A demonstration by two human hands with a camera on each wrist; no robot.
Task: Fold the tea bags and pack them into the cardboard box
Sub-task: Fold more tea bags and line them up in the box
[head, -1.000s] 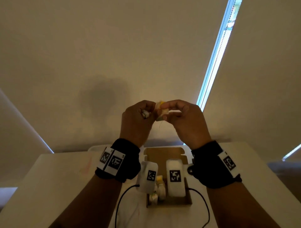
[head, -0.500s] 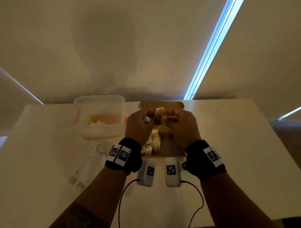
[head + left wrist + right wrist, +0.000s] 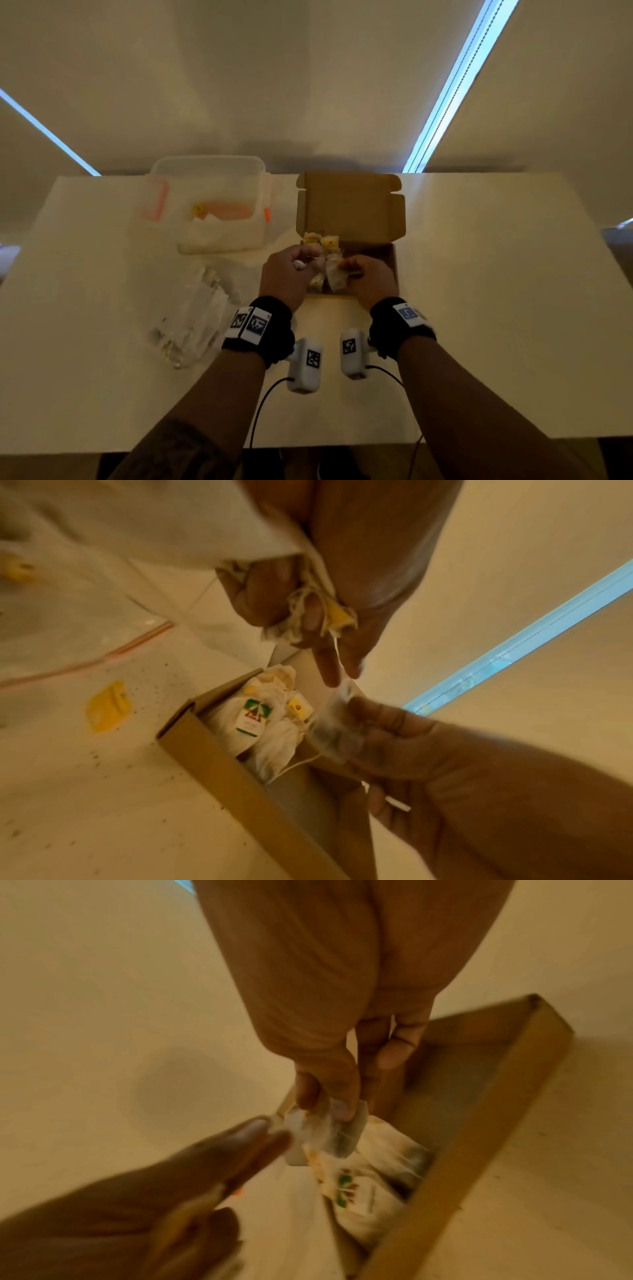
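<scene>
The open cardboard box point(image 3: 352, 205) stands at mid-table with its lid up, and several folded tea bags point(image 3: 270, 723) lie in its left end. My right hand point(image 3: 364, 277) hovers over the box front and pinches a pale tea bag point(image 3: 325, 1134) between thumb and fingertips. Its string runs up to my left hand point(image 3: 291, 270), whose fingers curl round the yellow tag point(image 3: 339, 615) and a bunched bit of paper. In the right wrist view two left fingertips point(image 3: 260, 1131) reach toward the bag. The right half of the box is bare.
A clear plastic container point(image 3: 209, 202) with orange clips sits at the back left. Crumpled clear wrappers point(image 3: 195, 322) lie left of my left arm. A loose yellow tag point(image 3: 108, 707) and tea crumbs lie beside the box. The table's near edge is close to my forearms.
Both hands have come down from in front of the wall to just over the box's front left. They have drawn slightly apart, with the tea bag still between them.
</scene>
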